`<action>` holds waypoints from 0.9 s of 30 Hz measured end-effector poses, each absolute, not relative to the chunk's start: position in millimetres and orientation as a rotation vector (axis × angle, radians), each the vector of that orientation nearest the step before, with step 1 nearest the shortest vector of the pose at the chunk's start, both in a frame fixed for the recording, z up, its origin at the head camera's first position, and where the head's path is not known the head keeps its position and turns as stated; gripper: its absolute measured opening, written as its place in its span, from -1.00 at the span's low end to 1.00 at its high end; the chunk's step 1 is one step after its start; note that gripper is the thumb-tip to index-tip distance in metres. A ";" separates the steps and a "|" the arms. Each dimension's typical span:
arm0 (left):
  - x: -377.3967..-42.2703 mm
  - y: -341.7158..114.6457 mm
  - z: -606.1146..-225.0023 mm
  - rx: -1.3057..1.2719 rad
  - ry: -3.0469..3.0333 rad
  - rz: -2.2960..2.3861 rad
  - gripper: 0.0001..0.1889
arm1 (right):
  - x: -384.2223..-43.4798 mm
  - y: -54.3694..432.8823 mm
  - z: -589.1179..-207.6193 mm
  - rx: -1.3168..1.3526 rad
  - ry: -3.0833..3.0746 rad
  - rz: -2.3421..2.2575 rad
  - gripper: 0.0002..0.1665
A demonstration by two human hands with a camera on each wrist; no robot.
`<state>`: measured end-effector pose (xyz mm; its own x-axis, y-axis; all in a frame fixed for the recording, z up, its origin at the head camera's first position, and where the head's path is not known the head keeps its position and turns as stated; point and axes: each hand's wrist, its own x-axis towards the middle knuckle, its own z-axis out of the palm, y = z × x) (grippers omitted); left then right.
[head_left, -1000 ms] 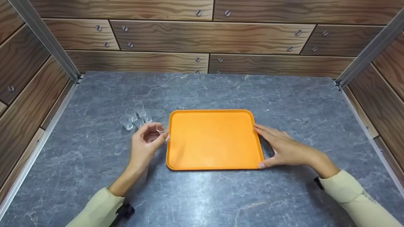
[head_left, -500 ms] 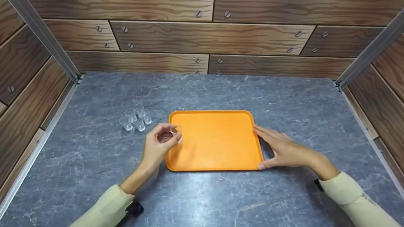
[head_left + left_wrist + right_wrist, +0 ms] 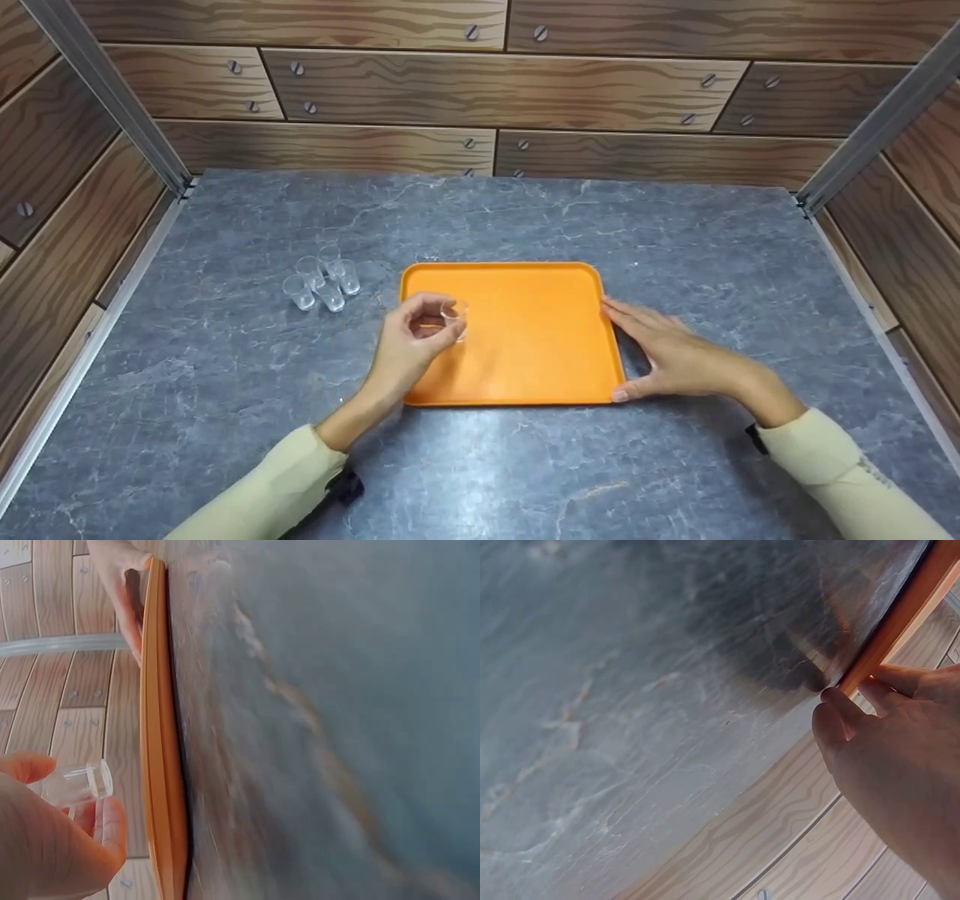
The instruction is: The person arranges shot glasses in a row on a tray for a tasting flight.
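Wood-patterned walls point(image 3: 420, 90) closed in the space, and below them I saw the grey, marbled worktop point(image 3: 195, 420). An orange tray point(image 3: 532, 330) lay flat between the two arms, which I judged a handy place for both to reach. At its right edge the right hand point(image 3: 667, 352) had its fingers extended and thumb spread to the near corner, touching without wrapping round; I took that as a brace against sliding. The left hand point(image 3: 405, 349) was curled over the tray's left half. Beyond that side I counted five small glasses point(image 3: 330, 295) bunched upright on the worktop, probably grouped to stay within the left hand's reach. Thumb and fingers of that hand pinched a single clear glass point(image 3: 79, 781), base down, above the tray and apart from it; the side grip, I reckoned, left its base clear.
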<state>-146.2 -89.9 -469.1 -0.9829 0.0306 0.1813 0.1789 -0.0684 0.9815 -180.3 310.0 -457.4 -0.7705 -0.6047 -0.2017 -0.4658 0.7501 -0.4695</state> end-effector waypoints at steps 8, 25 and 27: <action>-153.3 -65.9 -466.6 -0.287 -2.123 -2.229 -0.68 | -182.0 307.7 -456.9 -0.834 2.600 -0.571 0.53; -154.1 -30.4 -469.4 -0.249 -2.139 -2.293 -0.65 | -179.4 308.2 -455.5 -0.822 2.606 -0.569 0.53; -155.1 -24.6 -470.3 -0.252 -2.135 -2.304 -0.65 | -179.8 308.6 -455.3 -0.821 2.610 -0.567 0.52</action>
<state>-155.1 -24.6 -470.3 -0.9872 0.1154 0.1103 0.1012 -0.0816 0.9915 -179.8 308.6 -455.3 -0.7728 -0.6015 -0.2023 -0.4634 0.7527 -0.4676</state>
